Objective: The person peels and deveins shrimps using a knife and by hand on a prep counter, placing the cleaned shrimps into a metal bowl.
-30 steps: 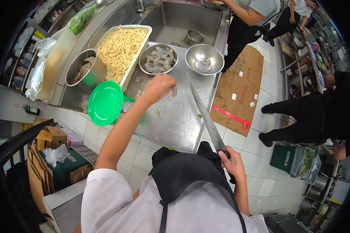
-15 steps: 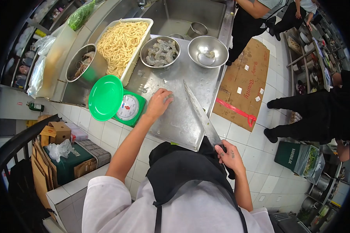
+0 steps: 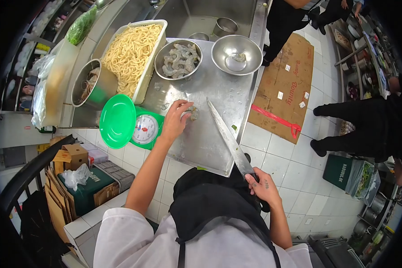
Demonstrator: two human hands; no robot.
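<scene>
My right hand [image 3: 262, 185] is wrapped round the black handle of a long knife [image 3: 225, 134], whose blade points away from me over the steel counter. On the counter, my left hand [image 3: 173, 124] has its fingers curled, thumb and fingertips closed on a grey raw shrimp [image 3: 193, 113]. Beyond it stands a steel bowl full of peeled shrimp [image 3: 181, 60]. To the right, a second steel bowl [image 3: 219, 49] holds what looks like a single shrimp. Close by my left wrist is a green kitchen scale [image 3: 145, 129] with a tilted green pan [image 3: 117, 121].
Behind the scale are a white tray [image 3: 161, 33] of thick noodles and a steel pot [image 3: 85, 89] with shrimp scraps. A sink [image 3: 201, 20] lies at the back. On the right, flattened cardboard [image 3: 283, 80] covers the floor, with other people standing around it.
The view has shifted slightly. My left hand stays at the shrimp, which now shows more beside the fingertips. The knife keeps much the same position in my right hand.
</scene>
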